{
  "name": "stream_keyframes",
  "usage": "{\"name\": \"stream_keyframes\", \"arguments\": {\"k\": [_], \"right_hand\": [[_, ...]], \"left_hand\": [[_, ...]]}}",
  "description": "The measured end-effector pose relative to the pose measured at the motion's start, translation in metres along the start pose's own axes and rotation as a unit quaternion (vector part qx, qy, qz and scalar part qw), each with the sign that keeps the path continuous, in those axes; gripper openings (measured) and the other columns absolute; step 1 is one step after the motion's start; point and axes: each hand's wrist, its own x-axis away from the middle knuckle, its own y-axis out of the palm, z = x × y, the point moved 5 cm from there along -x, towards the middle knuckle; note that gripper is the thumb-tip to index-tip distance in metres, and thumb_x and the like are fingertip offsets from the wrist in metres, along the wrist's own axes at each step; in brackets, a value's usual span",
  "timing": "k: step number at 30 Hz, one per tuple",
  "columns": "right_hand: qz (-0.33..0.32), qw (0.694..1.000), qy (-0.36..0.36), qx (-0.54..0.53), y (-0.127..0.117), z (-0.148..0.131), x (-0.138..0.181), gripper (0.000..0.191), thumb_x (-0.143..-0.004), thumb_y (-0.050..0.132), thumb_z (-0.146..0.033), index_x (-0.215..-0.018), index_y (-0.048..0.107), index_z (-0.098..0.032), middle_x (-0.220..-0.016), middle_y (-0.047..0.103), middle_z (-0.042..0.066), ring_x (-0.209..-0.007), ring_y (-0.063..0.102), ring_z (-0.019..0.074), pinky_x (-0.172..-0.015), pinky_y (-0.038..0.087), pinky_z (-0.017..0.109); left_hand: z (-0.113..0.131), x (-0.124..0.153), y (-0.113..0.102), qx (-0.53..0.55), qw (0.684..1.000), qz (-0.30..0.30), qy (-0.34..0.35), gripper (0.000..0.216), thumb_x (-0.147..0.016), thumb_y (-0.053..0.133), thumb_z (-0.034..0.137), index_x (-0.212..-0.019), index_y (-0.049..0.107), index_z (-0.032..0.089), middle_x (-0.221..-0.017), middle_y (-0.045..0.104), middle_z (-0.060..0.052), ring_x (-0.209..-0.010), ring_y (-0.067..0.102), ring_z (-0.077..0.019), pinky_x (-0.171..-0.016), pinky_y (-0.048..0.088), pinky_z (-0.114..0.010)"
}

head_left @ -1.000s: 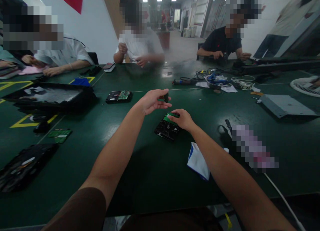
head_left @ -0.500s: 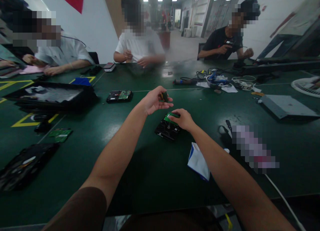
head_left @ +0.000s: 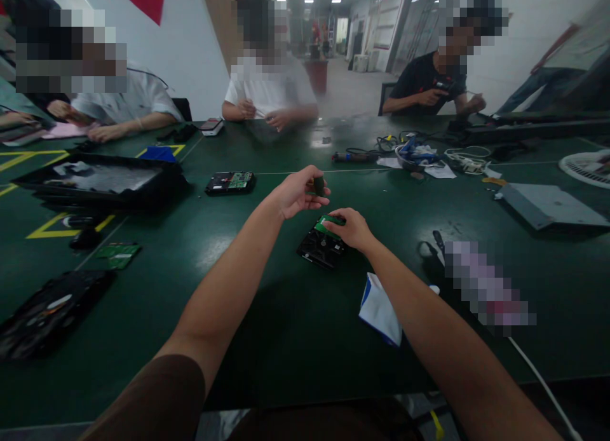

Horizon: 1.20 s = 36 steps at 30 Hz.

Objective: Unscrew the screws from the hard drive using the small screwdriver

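Observation:
A black hard drive (head_left: 320,251) with a green circuit board (head_left: 326,224) at its far end sits on the dark green table in front of me. My right hand (head_left: 353,229) grips that far end, thumb on the board and fingers curled at the edge. Just beyond and to the left, my left hand (head_left: 301,192) is raised over the table. It pinches a small dark, flat piece (head_left: 319,185) between thumb and fingers; what kind of part it is cannot be made out. Near my right forearm lies a white and blue packet (head_left: 380,311).
Another hard drive (head_left: 230,182) lies ahead-left, with a black tray (head_left: 95,177) beyond it. Left are a loose green board (head_left: 119,255) and a black drive casing (head_left: 50,311). A grey metal box (head_left: 553,206), cables (head_left: 414,150) and a corded item (head_left: 486,282) lie right. People sit opposite.
The small piece in my left hand has turned, so its dark face shows more and its gold-coloured part less. My right hand stays on the hard drive. The view has shifted slightly.

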Motion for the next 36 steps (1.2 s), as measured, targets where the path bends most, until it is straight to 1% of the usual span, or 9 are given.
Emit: {"name": "stream_keyframes", "arguments": {"k": [5, 8, 12, 18, 24, 29, 36], "right_hand": [[0.001, 1.000, 0.003, 0.001, 0.0013, 0.0015, -0.0012, 0.036, -0.090, 0.076, -0.052, -0.116, 0.077, -0.028, -0.116, 0.075, 0.006, -0.104, 0.068, 0.0263, -0.089, 0.051, 0.041], [0.002, 1.000, 0.002, 0.003, 0.0013, 0.0023, -0.0011, 0.036, -0.090, 0.076, -0.053, -0.116, 0.077, -0.028, -0.116, 0.075, 0.006, -0.105, 0.067, 0.0260, -0.089, 0.051, 0.040], [0.002, 1.000, 0.003, 0.006, 0.0004, 0.0024, 0.0000, 0.036, -0.090, 0.075, -0.053, -0.116, 0.076, -0.028, -0.116, 0.074, 0.006, -0.105, 0.067, 0.0257, -0.088, 0.051, 0.039], [0.004, 1.000, -0.008, 0.000, -0.0005, -0.0001, 0.0004, 0.033, -0.091, 0.074, -0.051, -0.115, 0.076, -0.029, -0.114, 0.075, 0.005, -0.105, 0.067, 0.0262, -0.088, 0.051, 0.040], [0.004, 1.000, -0.014, 0.000, -0.0008, -0.0012, 0.0012, 0.032, -0.092, 0.073, -0.051, -0.115, 0.077, -0.030, -0.113, 0.076, 0.005, -0.104, 0.068, 0.0268, -0.087, 0.051, 0.040], [0.012, 1.000, -0.015, 0.006, -0.0026, -0.0029, 0.0032, 0.032, -0.092, 0.073, -0.052, -0.115, 0.077, -0.029, -0.115, 0.076, 0.005, -0.106, 0.067, 0.0262, -0.089, 0.051, 0.039], [0.017, 1.000, 0.001, 0.006, -0.0036, -0.0044, 0.0045, 0.035, -0.091, 0.074, -0.052, -0.116, 0.078, -0.028, -0.117, 0.076, 0.008, -0.108, 0.066, 0.0278, -0.093, 0.050, 0.041]], "left_hand": [[-0.0002, -0.0021, -0.0033, 0.001, 1.000, 0.002, -0.008, 0.029, -0.083, 0.065, 0.042, -0.098, 0.069, 0.017, -0.089, 0.073, -0.012, -0.067, 0.069, -0.0190, -0.061, 0.055, -0.030], [-0.0014, -0.0029, -0.0040, 0.013, 1.000, -0.008, -0.017, 0.031, -0.083, 0.065, 0.042, -0.100, 0.068, 0.016, -0.090, 0.075, -0.013, -0.071, 0.072, -0.0211, -0.063, 0.057, -0.030], [-0.0001, -0.0018, -0.0038, 0.009, 1.000, 0.000, -0.004, 0.030, -0.084, 0.064, 0.042, -0.100, 0.066, 0.017, -0.090, 0.076, -0.014, -0.076, 0.075, -0.0239, -0.067, 0.058, -0.034], [0.0031, -0.0008, -0.0004, -0.036, 0.999, -0.005, 0.021, 0.031, -0.089, 0.061, 0.046, -0.094, 0.068, 0.017, -0.092, 0.076, -0.013, -0.071, 0.073, -0.0206, -0.063, 0.055, -0.031], [0.0040, -0.0016, 0.0005, -0.037, 0.999, 0.005, 0.027, 0.034, -0.094, 0.059, 0.049, -0.097, 0.068, 0.016, -0.095, 0.076, -0.014, -0.071, 0.072, -0.0194, -0.063, 0.054, -0.029], [0.0055, 0.0001, 0.0011, -0.027, 0.999, 0.001, 0.031, 0.035, -0.096, 0.057, 0.049, -0.096, 0.069, 0.016, -0.099, 0.077, -0.015, -0.071, 0.071, -0.0189, -0.062, 0.053, -0.028], [0.0083, 0.0020, -0.0005, -0.026, 0.999, 0.023, 0.038, 0.035, -0.096, 0.057, 0.050, -0.098, 0.067, 0.017, -0.093, 0.076, -0.013, -0.070, 0.071, -0.0183, -0.064, 0.053, -0.028]]}}
